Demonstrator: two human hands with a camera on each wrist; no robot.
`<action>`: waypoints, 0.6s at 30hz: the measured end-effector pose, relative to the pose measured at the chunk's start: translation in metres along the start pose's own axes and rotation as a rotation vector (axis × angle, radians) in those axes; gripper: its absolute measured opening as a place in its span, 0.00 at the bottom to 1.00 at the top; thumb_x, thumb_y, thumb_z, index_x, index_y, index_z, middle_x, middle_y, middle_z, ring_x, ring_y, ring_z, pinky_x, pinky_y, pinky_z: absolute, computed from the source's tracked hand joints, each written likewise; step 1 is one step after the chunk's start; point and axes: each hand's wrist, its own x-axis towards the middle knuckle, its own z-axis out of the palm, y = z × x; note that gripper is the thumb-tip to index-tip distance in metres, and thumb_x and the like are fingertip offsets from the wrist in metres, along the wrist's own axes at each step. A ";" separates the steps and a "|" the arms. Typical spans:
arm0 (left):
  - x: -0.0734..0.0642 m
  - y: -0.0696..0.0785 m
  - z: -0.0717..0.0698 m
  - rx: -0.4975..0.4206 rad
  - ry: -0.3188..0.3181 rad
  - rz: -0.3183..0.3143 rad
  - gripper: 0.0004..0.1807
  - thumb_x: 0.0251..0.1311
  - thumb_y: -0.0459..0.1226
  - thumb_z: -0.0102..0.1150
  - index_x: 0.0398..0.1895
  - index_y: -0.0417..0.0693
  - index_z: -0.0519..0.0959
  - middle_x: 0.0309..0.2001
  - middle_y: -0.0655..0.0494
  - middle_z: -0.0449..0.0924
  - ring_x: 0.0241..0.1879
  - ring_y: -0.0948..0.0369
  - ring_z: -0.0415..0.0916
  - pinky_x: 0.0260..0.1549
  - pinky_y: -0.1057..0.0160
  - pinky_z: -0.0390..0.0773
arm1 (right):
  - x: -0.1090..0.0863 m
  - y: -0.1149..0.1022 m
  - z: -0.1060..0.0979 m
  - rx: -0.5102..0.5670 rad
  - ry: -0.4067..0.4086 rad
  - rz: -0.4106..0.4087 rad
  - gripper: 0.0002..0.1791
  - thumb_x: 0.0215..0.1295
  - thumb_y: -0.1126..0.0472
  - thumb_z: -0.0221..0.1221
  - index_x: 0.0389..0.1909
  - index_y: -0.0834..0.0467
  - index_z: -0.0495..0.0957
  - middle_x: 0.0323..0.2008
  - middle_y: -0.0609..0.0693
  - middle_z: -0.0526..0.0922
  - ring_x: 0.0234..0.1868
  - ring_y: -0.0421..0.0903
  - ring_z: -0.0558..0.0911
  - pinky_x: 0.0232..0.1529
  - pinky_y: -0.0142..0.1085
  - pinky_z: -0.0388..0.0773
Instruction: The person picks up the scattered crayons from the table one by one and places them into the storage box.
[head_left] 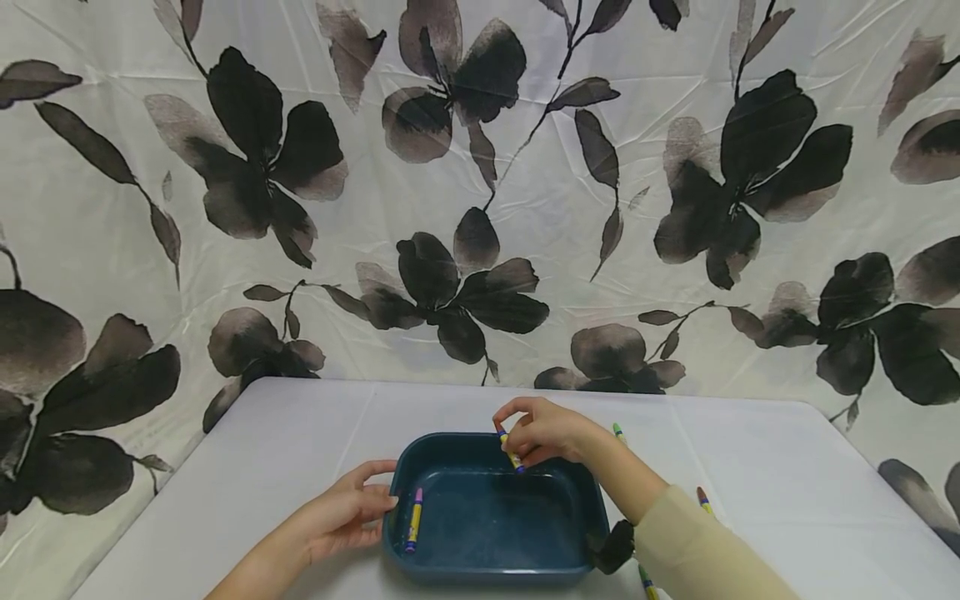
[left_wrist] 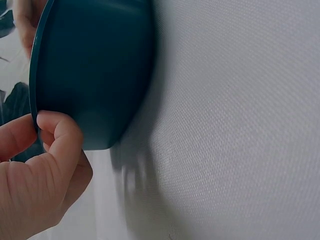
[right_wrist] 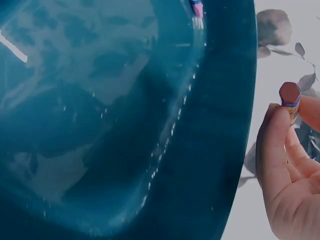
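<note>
A dark teal plastic tub [head_left: 487, 573] stands on the white table. My left hand [head_left: 341, 510] pinches its left rim; in the left wrist view, the thumb and a finger of that hand [left_wrist: 45, 170] bend over the tub's edge [left_wrist: 34, 70]. Above the tub's far rim, my right hand [head_left: 553, 432] holds a yellow-and-blue-wrapped crayon [head_left: 512, 454], tilted. The right wrist view shows the crayon's flat brownish end [right_wrist: 290, 93] between thumb and fingers. Inside the tub, near its left wall, lies a pink crayon [head_left: 415, 521].
Right of the tub, several crayons lie on the table: a green one [head_left: 618, 432] beyond the right forearm, a brown one [head_left: 703, 498] and another green one [head_left: 647, 582] near the front. A floral cloth [head_left: 570, 183] hangs behind the table.
</note>
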 end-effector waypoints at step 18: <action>-0.001 -0.002 -0.001 -0.015 -0.003 -0.002 0.35 0.60 0.25 0.48 0.68 0.40 0.45 0.47 0.46 0.71 0.39 0.59 0.72 0.33 0.66 0.76 | 0.030 -0.004 0.041 0.037 -0.130 0.002 0.21 0.52 0.73 0.58 0.50 0.66 0.70 0.27 0.53 0.75 0.23 0.44 0.74 0.27 0.34 0.79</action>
